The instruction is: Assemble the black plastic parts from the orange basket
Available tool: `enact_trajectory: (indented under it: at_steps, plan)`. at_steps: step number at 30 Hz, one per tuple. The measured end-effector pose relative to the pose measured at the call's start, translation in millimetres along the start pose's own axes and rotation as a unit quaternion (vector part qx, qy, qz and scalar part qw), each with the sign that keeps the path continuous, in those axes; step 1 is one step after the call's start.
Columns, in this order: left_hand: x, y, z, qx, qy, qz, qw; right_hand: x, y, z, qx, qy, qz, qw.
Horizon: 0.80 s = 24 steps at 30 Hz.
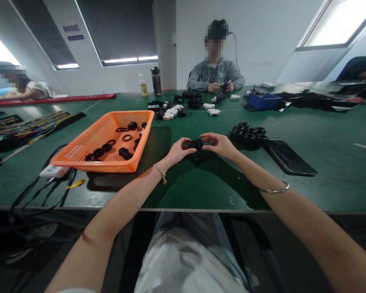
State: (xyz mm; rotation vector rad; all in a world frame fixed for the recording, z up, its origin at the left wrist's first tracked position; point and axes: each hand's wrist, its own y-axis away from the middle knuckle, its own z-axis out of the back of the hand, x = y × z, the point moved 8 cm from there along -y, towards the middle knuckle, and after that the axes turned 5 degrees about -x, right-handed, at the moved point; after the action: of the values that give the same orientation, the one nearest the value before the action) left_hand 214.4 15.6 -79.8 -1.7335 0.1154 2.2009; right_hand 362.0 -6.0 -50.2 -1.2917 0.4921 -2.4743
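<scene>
Between my two hands, just above the green table (183, 191), is a small black ribbed fitting (195, 143), lying sideways. My left hand (180, 149) pinches its left end between thumb and fingers. The fingertips of my right hand (218, 144) close on its right end. An orange basket (100, 166) stands to the left, with black rings (127, 138) and several black fittings (125, 153) scattered inside. Right of my right hand sits a cluster of black round fittings (248, 135), close to a dark phone (291, 158) lying flat.
Across the table a person in a grey jacket (216, 75) handles a dark part. Black and white parts (172, 110) lie ahead, near a bottle (143, 84) and a dark flask (156, 81). A blue bin (264, 101) is at right. Cables and a power strip (54, 171) lie left.
</scene>
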Motion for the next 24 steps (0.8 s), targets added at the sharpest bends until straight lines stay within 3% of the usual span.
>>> enact_trajectory:
  at_steps: [24]
  plan:
    - [0.5,0.0,0.3,-0.004,0.002,0.010,1.000,-0.4,-0.2,-2.4,0.020,0.007,0.004,1.000]
